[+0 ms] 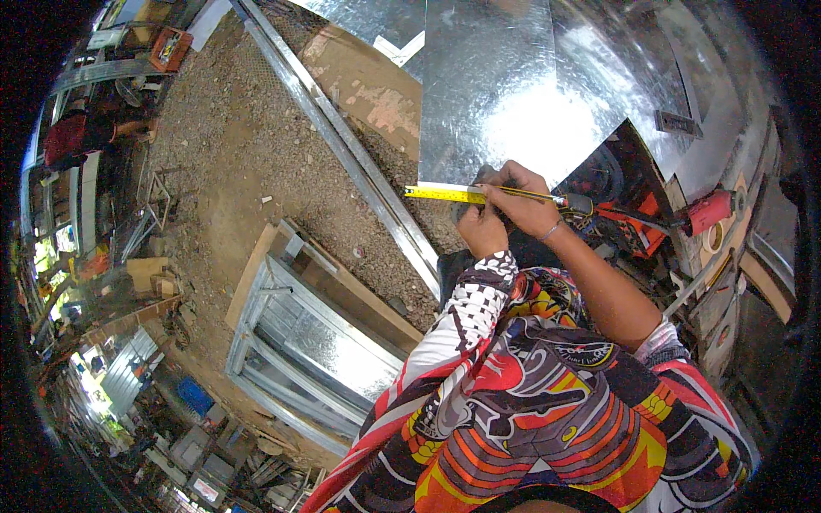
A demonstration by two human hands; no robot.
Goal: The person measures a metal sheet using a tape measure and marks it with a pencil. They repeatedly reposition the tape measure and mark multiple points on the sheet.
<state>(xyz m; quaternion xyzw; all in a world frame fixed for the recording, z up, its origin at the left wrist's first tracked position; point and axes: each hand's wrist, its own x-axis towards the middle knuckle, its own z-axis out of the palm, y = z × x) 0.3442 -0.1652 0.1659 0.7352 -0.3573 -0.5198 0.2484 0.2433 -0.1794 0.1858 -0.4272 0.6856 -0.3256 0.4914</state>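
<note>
A shiny sheet of metal (479, 85) lies in front of me, its near edge just beyond my hands. My left hand (482, 231) is closed at the near edge of the sheet, gripping a tape measure. The yellow blade of the tape measure (434, 194) sticks out to the left along that edge, past the sheet's left corner. My right hand (526, 203) is pressed up against the left one, its fingers closed round a thin striped pencil (534, 196) whose rear end points right. The pencil's tip and the case of the tape are hidden by my fingers.
Long metal channels (342, 145) run diagonally over gravelly ground on the left. Below them stands a metal-framed panel (316, 333) beside wooden boards. A red cylinder (710, 212) and an orange-red object (641, 231) are at the right. Clutter lines the far left.
</note>
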